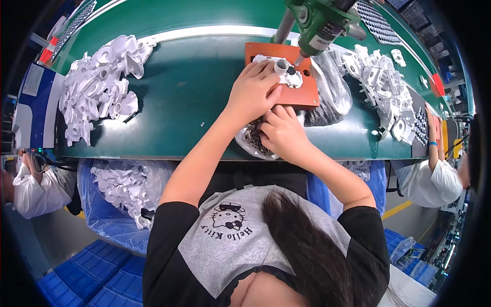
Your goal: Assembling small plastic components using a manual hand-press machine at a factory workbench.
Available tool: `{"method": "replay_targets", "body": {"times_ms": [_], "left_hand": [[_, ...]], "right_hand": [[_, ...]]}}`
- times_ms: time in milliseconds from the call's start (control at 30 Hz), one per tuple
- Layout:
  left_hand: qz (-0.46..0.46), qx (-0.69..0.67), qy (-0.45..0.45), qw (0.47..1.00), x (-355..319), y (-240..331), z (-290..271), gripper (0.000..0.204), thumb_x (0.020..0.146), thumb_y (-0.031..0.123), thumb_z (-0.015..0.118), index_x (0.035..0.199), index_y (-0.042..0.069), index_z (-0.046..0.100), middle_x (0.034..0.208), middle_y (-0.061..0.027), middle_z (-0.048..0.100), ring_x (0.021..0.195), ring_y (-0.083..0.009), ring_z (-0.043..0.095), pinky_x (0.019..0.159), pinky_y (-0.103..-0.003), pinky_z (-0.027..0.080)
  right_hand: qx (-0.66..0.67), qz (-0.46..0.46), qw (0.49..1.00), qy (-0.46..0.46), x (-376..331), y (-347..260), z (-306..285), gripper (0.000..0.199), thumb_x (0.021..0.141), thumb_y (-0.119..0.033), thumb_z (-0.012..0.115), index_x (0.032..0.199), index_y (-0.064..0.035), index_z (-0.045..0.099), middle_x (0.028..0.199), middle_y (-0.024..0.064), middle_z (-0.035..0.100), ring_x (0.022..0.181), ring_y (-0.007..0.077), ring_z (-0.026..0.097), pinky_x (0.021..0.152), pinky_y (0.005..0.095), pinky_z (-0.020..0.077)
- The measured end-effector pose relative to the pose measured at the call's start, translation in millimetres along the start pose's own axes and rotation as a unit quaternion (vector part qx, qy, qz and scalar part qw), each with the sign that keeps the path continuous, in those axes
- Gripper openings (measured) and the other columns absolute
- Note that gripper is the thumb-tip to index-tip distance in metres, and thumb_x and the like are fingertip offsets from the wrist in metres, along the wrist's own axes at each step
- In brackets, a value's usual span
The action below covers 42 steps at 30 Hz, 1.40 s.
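A white moulded plastic part (292, 80) with a round tube lies on an orange fixture block (302, 99). My left hand (253, 87) rests over its left side, fingers closed against it and holding it on the block. Just in front of the block, my right hand (282, 131) dips into a clear plastic bag of small metal screws (251, 137). The right fingers are curled and pressed together; what they pinch is hidden. Above the part, the tip of a green press-like machine (318, 30) points down close to it.
White plastic parts are heaped at the left (99, 87) and right (386, 87) of the green table (184, 102). A grey plastic bag (332, 89) lies beside the block. Below the edge stand blue-lined bins (110, 225) of white parts. Other people (434, 179) sit at both sides.
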<state>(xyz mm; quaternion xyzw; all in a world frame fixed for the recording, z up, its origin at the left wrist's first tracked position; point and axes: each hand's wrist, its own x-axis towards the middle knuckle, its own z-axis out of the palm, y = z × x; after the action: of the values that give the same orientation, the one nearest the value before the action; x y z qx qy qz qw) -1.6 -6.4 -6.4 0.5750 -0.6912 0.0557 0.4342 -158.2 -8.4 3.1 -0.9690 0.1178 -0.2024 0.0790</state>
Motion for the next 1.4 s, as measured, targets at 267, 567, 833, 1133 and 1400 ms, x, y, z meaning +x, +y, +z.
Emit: {"method": "replay_targets", "body": {"times_ms": [267,567,833,1133,1400], "left_hand": [[0.000,0.000,0.005,1.000,0,-1,1,0.017,0.077,0.016,0.064,0.090,0.004,0.062,0.115,-0.0130,0.061,0.114,-0.0301,0.052,0.100,-0.043,0.039],[0.002,-0.005,0.008,1.000,-1,-1,1,0.017,0.077,0.015,0.064,0.090,0.004,0.062,0.116,-0.0134,0.060,0.113,-0.0307,0.052,0.100,-0.043,0.039],[-0.003,-0.007,0.000,1.000,0,1,1,0.018,0.076,0.015,0.065,0.090,0.004,0.062,0.118,-0.0135,0.059,0.114,-0.0314,0.051,0.098,-0.043,0.040],[-0.012,-0.007,-0.008,1.000,0,2,-5,0.018,0.077,0.014,0.064,0.091,0.003,0.062,0.118,-0.0147,0.059,0.115,-0.0314,0.051,0.099,-0.042,0.039],[0.001,-0.002,0.018,1.000,2,2,0,0.013,0.076,0.015,0.063,0.083,0.004,0.060,0.108,-0.0138,0.062,0.110,-0.0289,0.055,0.099,-0.043,0.040]], "right_hand": [[-0.054,0.024,0.998,-0.011,2,-11,8,0.014,0.061,-0.012,0.068,0.072,-0.0063,0.064,0.084,0.0040,0.057,0.084,0.0224,0.050,0.075,0.0354,0.0368],[-0.014,0.035,0.999,0.030,1,-12,11,0.013,0.061,-0.013,0.068,0.072,-0.0068,0.064,0.083,0.0031,0.058,0.083,0.0219,0.051,0.075,0.0355,0.0356],[-0.005,0.062,0.997,-0.046,4,-13,6,0.013,0.062,-0.013,0.066,0.072,-0.0056,0.063,0.085,0.0054,0.059,0.090,0.0238,0.051,0.077,0.0359,0.0346],[0.456,0.244,0.852,-0.082,16,45,-50,0.008,0.076,-0.005,0.067,0.080,-0.0010,0.060,0.072,-0.0024,0.058,0.065,0.0055,0.053,0.060,0.0215,0.0442],[0.319,0.359,0.877,-0.001,40,119,-63,0.015,0.080,-0.010,0.065,0.088,0.0023,0.063,0.074,0.0020,0.061,0.063,0.0060,0.053,0.057,0.0199,0.0421]]}}
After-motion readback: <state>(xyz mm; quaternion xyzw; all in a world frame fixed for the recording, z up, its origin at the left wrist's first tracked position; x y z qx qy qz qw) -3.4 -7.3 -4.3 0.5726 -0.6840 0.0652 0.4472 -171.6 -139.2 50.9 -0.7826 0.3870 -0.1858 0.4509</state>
